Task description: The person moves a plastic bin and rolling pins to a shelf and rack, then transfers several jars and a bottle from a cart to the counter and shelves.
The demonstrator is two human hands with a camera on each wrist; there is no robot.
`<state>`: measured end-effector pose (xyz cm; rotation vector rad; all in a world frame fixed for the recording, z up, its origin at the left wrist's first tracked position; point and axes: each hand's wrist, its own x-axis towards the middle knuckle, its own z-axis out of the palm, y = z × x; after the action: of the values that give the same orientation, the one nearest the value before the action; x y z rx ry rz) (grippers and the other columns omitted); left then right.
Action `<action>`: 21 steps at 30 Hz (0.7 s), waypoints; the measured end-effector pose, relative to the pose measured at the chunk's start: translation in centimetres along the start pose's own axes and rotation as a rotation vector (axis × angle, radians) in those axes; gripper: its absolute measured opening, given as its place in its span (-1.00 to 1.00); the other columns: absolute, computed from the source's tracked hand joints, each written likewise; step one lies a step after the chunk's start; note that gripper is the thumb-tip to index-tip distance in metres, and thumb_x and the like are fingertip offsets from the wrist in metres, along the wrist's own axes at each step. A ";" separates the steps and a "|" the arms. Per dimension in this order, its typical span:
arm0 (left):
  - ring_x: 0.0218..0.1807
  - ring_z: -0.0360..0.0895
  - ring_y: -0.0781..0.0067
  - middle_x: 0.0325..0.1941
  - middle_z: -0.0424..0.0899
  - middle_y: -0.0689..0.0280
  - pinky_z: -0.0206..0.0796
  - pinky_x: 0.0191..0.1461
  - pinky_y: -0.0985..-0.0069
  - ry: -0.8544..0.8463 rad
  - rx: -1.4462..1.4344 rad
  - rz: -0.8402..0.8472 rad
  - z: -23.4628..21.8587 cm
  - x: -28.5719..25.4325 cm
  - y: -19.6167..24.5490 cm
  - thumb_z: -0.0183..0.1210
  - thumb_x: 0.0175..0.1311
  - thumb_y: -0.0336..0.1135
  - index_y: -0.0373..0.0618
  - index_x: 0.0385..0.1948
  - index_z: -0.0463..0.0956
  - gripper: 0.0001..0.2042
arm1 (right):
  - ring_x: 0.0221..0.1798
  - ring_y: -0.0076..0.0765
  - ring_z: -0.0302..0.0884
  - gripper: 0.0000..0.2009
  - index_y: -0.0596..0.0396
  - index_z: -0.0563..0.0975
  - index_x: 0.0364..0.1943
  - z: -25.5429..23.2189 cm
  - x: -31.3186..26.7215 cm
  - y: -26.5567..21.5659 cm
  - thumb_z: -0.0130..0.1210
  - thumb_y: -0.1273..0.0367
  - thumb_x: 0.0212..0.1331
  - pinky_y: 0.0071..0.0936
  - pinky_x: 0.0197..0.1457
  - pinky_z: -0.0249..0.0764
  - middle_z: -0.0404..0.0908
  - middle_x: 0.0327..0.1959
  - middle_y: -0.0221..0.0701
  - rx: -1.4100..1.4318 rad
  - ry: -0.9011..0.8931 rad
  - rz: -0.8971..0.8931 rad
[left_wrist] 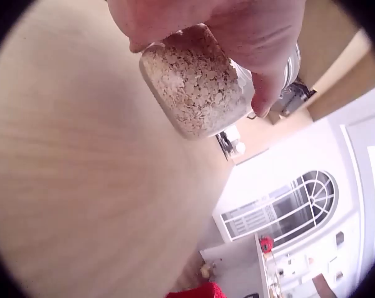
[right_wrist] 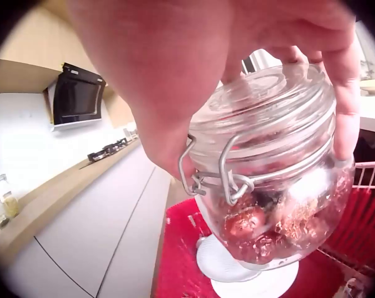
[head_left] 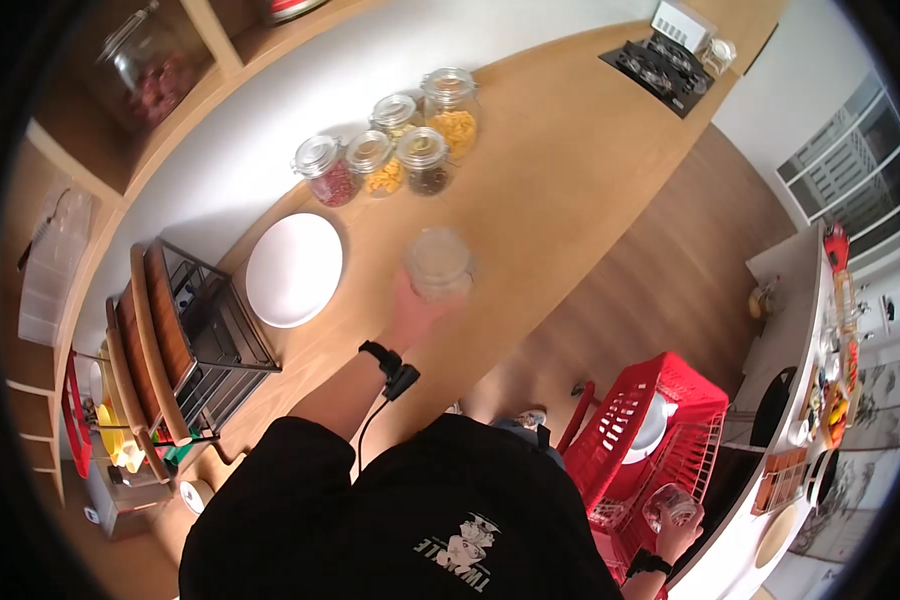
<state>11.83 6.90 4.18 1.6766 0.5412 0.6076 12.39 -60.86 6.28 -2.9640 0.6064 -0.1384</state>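
Over the wooden counter, my left hand [head_left: 420, 310] grips a clip-lid glass jar [head_left: 438, 262]; the left wrist view shows pale flakes inside the jar [left_wrist: 196, 87], which is tilted, with the fingers [left_wrist: 268, 68] round it. My right hand [head_left: 678, 535] holds another clip-lid jar [head_left: 670, 507] at the red basket [head_left: 625, 415]. In the right wrist view the right hand [right_wrist: 193, 68] wraps round the lid of that jar [right_wrist: 274, 211], which has dark red pieces in it. White dishes [right_wrist: 256, 282] lie in the basket below.
Several filled glass jars [head_left: 370, 160] stand by the wall, near a white plate [head_left: 294, 270]. A black wire rack [head_left: 220, 330] is on the left. At the counter's far end is a stove [head_left: 660, 72]. A white-sided counter [head_left: 795, 330] runs along the right.
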 end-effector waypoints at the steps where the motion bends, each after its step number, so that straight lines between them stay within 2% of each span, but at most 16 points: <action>1: 0.41 0.40 0.24 0.35 0.44 0.15 0.25 0.50 0.25 0.035 -0.021 -0.001 -1.1 0.8 -0.8 0.62 -0.09 -0.28 -0.21 0.39 0.13 -0.02 | 0.05 0.34 0.54 -0.15 -0.16 0.37 0.33 -1.2 -0.3 -1.7 0.53 0.17 -0.17 0.08 0.15 0.50 0.47 -0.01 0.10 0.041 -0.028 -0.038; 3: 0.25 0.54 0.23 0.21 0.58 0.14 0.39 0.35 0.22 0.223 0.018 0.067 -2.7 2.4 -2.0 0.63 -0.11 -0.25 -0.22 0.28 0.26 -0.12 | 0.06 0.33 0.53 -0.16 -0.14 0.38 0.33 -2.5 -0.8 -4.0 0.54 0.21 -0.17 0.07 0.16 0.50 0.47 0.00 0.10 0.078 -0.041 -0.083; 4: 0.25 0.54 0.23 0.21 0.58 0.14 0.39 0.35 0.22 0.231 0.002 0.068 -3.2 3.1 -1.0 0.63 -0.11 -0.25 -0.22 0.28 0.26 -0.12 | 0.07 0.31 0.52 -0.17 -0.12 0.40 0.32 -2.8 -0.9 -4.9 0.54 0.24 -0.17 0.05 0.18 0.49 0.47 0.00 0.09 0.109 -0.035 -0.116; 6: 0.24 0.56 0.19 0.20 0.59 0.14 0.41 0.31 0.20 0.290 -0.036 -0.069 -4.6 4.0 1.1 0.61 -0.11 -0.26 -0.19 0.27 0.28 -0.15 | 0.10 0.26 0.50 -0.18 -0.05 0.41 0.30 -3.9 -0.9 -7.2 0.55 0.28 -0.19 0.02 0.21 0.46 0.48 0.02 0.06 0.139 -0.050 -0.144; 10: 0.21 0.59 0.15 0.18 0.62 0.13 0.44 0.27 0.20 0.441 0.113 -0.051 -6.6 6.7 -0.9 0.61 -0.15 -0.25 -0.17 0.28 0.27 -0.12 | 0.10 0.24 0.51 -0.17 -0.04 0.41 0.30 -5.1 -0.5 -10.6 0.55 0.31 -0.22 -0.01 0.21 0.47 0.48 0.03 0.04 0.132 -0.064 -0.223; 13: 0.31 0.48 0.06 0.24 0.53 0.06 0.38 0.33 0.19 0.499 0.084 -0.119 -8.0 8.3 -3.1 0.61 -0.18 -0.21 -0.17 0.29 0.24 -0.08 | 0.09 0.23 0.51 -0.16 -0.03 0.42 0.29 -5.0 -0.4 -12.4 0.55 0.32 -0.24 -0.02 0.22 0.47 0.46 0.03 0.03 0.178 -0.053 -0.286; 15: 0.39 0.30 -0.03 0.31 0.38 -0.02 0.29 0.41 0.15 0.657 0.288 -0.141 -8.8 9.5 -4.1 0.61 -0.19 -0.17 -0.20 0.30 0.22 -0.05 | 0.09 0.23 0.51 -0.16 -0.02 0.42 0.29 -5.3 -0.5 -14.3 0.55 0.33 -0.25 -0.02 0.23 0.47 0.45 0.03 0.01 0.149 -0.058 -0.404; 16: 0.39 0.30 -0.03 0.31 0.38 -0.02 0.29 0.41 0.15 0.661 0.286 -0.139 -9.1 9.8 -4.1 0.61 -0.19 -0.17 -0.20 0.30 0.22 -0.05 | 0.10 0.23 0.51 -0.16 -0.01 0.42 0.29 -5.4 -0.6 -15.1 0.53 0.35 -0.25 -0.01 0.22 0.47 0.44 0.03 0.01 0.158 -0.068 -0.436; 18: 0.42 0.18 -0.09 0.36 0.24 -0.06 0.21 0.47 0.14 0.653 0.246 -0.156 -9.5 10.3 -4.1 0.60 -0.18 -0.16 -0.22 0.31 0.20 -0.04 | 0.11 0.22 0.51 -0.17 -0.01 0.42 0.29 -5.3 -0.5 -16.3 0.53 0.36 -0.25 -0.01 0.23 0.47 0.44 0.03 0.00 0.182 -0.081 -0.462; 21: 0.39 0.22 -0.09 0.36 0.26 -0.06 0.21 0.47 0.14 0.685 0.279 -0.093 -9.7 10.9 -5.2 0.60 -0.17 -0.19 -0.22 0.34 0.18 -0.03 | 0.14 0.23 0.48 -0.17 0.00 0.42 0.28 -5.8 -0.7 -18.7 0.52 0.38 -0.28 -0.02 0.25 0.45 0.43 0.05 -0.01 0.229 -0.140 -0.519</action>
<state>13.60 22.09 1.59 1.6657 1.2327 1.0836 18.29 -44.04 14.40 -2.8005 -0.1930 -0.0384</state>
